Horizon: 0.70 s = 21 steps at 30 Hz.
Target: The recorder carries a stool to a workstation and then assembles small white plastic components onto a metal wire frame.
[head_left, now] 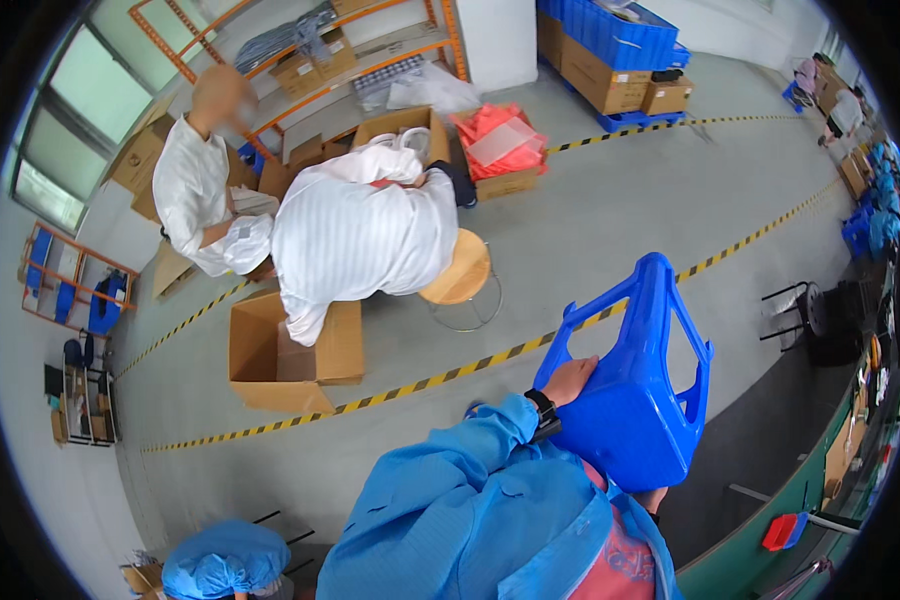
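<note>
Blue glossy plastic stool is held tilted before the body, above the grey floor. Its side is gripped by the left hand; the right hand, mostly hidden beneath, cannot be judged.

The left forearm extended forward, a black watch at its wrist. The left hand was in a holding posture, back visible. The right hand, mostly hidden, was positioned nearer the torso, to the right of the left hand.
</note>
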### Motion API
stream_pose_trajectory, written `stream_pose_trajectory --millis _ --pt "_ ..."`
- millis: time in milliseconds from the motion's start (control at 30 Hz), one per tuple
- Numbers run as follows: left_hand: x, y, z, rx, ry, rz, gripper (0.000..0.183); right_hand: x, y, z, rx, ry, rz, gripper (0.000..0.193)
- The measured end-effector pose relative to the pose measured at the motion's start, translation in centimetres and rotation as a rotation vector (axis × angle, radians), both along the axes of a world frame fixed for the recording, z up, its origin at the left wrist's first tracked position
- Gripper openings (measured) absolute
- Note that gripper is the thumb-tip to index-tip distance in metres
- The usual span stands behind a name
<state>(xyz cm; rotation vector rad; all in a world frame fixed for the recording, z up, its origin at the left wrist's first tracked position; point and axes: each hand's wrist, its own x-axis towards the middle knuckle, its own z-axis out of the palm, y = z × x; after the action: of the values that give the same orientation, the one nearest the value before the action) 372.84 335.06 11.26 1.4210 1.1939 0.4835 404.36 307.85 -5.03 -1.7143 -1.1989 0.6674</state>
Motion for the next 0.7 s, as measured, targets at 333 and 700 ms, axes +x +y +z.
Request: stream_pose_trajectory --millis 333,700 --pt "10.7 6.8 0.3 0.103 -0.024 -0.008 0.052 5.4 8.8 4.4 0.008 0.963 -0.479 0.035" --pt "20.3 22.9 -1.0 0.044 -0.082 -0.044 0.052 12.8 30.3 5.3 -0.121 0.816 -0.236 0.034"
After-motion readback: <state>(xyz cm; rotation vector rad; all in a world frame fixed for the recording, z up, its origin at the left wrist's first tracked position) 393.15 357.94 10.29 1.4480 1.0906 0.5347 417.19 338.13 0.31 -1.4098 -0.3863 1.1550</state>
